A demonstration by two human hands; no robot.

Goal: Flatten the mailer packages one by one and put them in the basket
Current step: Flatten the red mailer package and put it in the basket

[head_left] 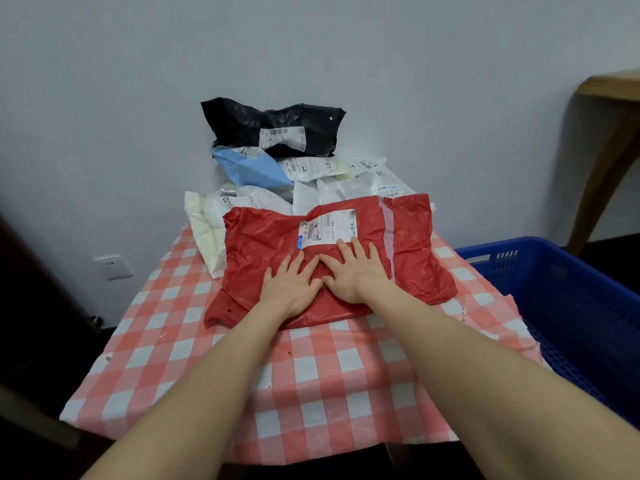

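A red mailer package [263,244] with a white shipping label lies in the middle of the checked table. My left hand [291,285] and my right hand [353,271] press flat on its near half, side by side, fingers straight and spread. Behind it is a pile of other mailers: a black one [242,123] on top, a blue one [252,169], several white ones [346,188] and a cream one [204,233] at the left. The blue plastic basket [519,251] stands to the right of the table, lower than the tabletop.
The table carries a red-and-white checked cloth [311,393]. A grey wall rises right behind the pile. A wooden table leg [602,178] stands at the far right beyond the basket. A wall socket [112,267] sits low at the left.
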